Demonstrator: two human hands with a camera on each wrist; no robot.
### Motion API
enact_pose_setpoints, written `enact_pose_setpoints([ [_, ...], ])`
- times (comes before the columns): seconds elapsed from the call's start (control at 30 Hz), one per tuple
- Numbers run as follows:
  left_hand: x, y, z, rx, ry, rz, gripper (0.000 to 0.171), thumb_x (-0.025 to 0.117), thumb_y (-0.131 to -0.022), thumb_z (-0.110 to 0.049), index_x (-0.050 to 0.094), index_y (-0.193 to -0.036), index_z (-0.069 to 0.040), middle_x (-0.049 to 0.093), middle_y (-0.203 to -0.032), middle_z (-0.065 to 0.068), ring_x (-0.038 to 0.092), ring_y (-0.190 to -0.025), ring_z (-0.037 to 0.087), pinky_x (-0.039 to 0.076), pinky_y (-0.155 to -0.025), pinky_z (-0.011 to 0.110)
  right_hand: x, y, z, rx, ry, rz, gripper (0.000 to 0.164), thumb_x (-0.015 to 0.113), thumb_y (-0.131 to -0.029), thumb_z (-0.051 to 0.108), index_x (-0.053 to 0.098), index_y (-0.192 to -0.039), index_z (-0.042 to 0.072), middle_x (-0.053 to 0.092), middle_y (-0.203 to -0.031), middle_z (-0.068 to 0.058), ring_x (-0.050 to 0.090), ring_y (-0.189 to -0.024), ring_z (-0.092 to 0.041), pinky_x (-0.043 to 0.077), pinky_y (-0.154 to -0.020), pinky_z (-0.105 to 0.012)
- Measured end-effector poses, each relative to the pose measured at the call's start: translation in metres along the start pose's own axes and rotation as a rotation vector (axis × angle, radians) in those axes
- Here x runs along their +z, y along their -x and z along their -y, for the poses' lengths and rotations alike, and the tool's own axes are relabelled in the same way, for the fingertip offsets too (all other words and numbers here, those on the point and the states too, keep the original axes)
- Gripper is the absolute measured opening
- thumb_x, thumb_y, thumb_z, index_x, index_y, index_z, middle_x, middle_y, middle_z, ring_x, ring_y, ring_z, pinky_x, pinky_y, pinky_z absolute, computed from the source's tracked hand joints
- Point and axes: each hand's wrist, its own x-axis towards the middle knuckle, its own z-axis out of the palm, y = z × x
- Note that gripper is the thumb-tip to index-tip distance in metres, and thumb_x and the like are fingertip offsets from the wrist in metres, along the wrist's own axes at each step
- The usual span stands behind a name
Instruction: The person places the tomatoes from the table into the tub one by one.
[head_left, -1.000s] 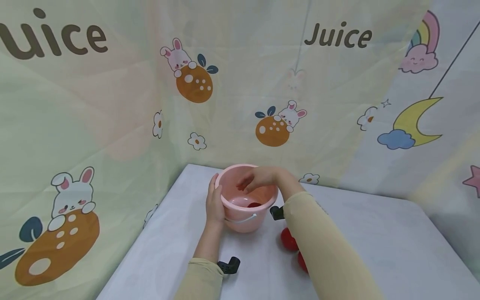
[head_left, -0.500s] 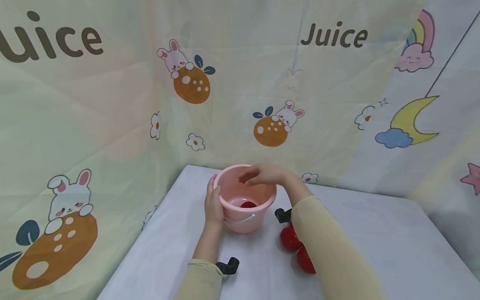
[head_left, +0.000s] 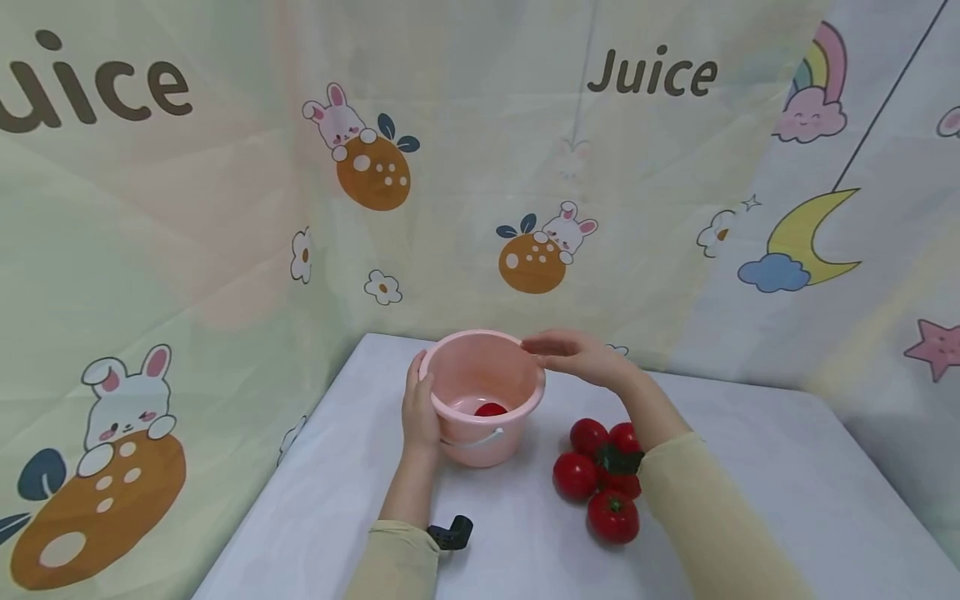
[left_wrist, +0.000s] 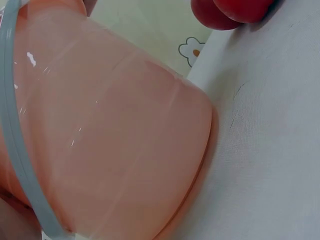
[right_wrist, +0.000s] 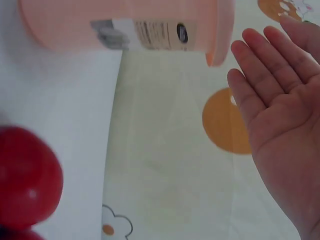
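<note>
A pink bucket stands upright on the white table, a pale handle lying against its side. Inside, at the bottom, is one red tomato. My left hand holds the bucket at its left side, fingers up by the rim. At the right rim is my right hand, its fingertips close to the edge. The right wrist view shows that palm holding nothing, with fingers straight. Several red tomatoes lie together on the table to the right of the bucket, partly behind the right wrist's black camera.
Behind the white table hangs a pale printed cloth, which also runs down the left side. A black wrist camera sits on the left forearm. The bucket bears a printed label.
My right hand has come out of the bucket's opening and moved right to the rim. The tomato in the bucket and those on the table show more fully. The left hand keeps its hold.
</note>
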Motion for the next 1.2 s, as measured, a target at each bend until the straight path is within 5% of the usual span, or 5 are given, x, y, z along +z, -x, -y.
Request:
enact_pose_setpoints([
  [0.17, -0.001, 0.001, 0.001, -0.004, -0.003, -0.002, 0.041, 0.037, -0.101, -0.048, 0.036, -0.142, -0.054, 0.043, -0.147, -0.025, 0.040, -0.139, 0.011, 0.040, -0.112, 0.054, -0.008, 0.031, -0.019, 0.031, 0.010, -0.083, 0.048, 0.066, -0.092, 0.045, 0.054, -0.137, 0.034, 0.054, -0.145, -0.001, 0.047, -0.138, -0.028, 0.047, -0.105, -0.054],
  [0.63, 0.000, -0.001, 0.001, -0.013, 0.030, 0.022, 0.044, 0.035, -0.103, -0.043, 0.034, -0.147, -0.046, 0.042, -0.150, -0.019, 0.038, -0.141, 0.015, 0.037, -0.114, 0.055, -0.013, 0.113, -0.094, 0.179, 0.075, -0.244, 0.062, 0.060, -0.093, 0.051, 0.045, -0.147, 0.026, 0.046, -0.152, -0.008, 0.039, -0.142, -0.038, 0.043, -0.105, -0.061],
  [1.2, 0.002, 0.002, 0.002, -0.011, 0.016, 0.003, 0.040, 0.037, -0.102, -0.046, 0.037, -0.141, -0.055, 0.044, -0.145, -0.026, 0.042, -0.136, 0.010, 0.042, -0.110, 0.053, 0.015, 0.140, -0.148, 0.285, -0.057, -0.306, 0.071, 0.064, -0.093, 0.045, 0.033, -0.154, 0.023, 0.037, -0.158, -0.011, 0.029, -0.146, -0.043, 0.039, -0.107, -0.066],
])
